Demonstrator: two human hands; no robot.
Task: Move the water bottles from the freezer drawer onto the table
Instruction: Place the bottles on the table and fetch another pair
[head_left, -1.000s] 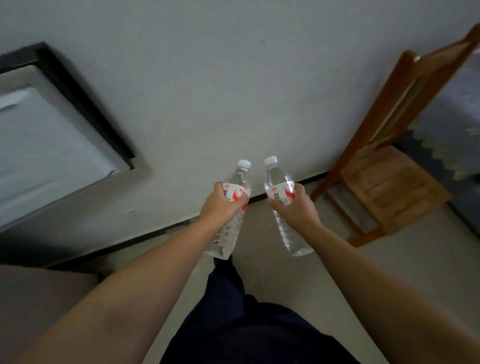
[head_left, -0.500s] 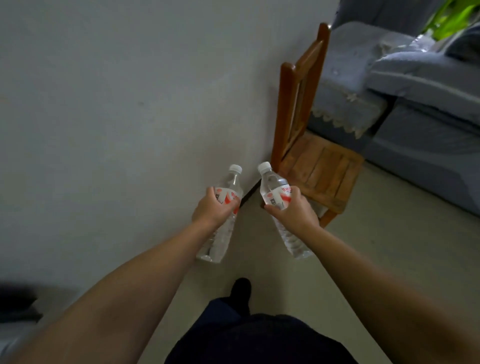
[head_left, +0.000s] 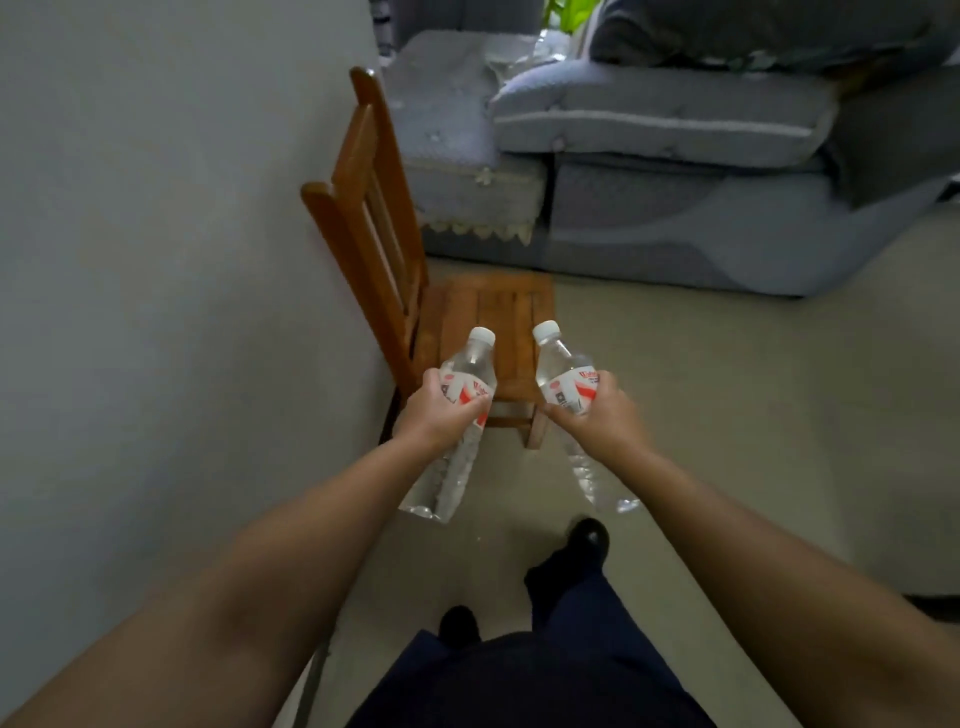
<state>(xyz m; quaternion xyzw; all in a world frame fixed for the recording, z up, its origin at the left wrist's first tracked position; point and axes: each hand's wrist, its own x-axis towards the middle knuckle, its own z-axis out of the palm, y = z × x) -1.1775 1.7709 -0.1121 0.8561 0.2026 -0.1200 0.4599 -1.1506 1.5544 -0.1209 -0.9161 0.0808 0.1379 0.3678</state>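
Observation:
I hold two clear water bottles with white caps and red-and-white labels out in front of me, above the floor. My left hand (head_left: 435, 418) is closed around the left water bottle (head_left: 457, 447) at its label, cap tilted away from me. My right hand (head_left: 605, 415) grips the right water bottle (head_left: 563, 376) the same way, its base pointing down toward my feet. Neither the freezer drawer nor a table is in view.
A small wooden chair (head_left: 467, 317) stands against the grey wall (head_left: 156, 260) directly ahead. Behind it is a grey sofa (head_left: 675, 171) with cushions. Pale floor (head_left: 753, 415) spreads to the right. My legs and dark shoes show below.
My view has swung right: the freezer at left has gone out of sight, and the chair and sofa have come to the centre. Both hands keep their bottles, now slightly further apart.

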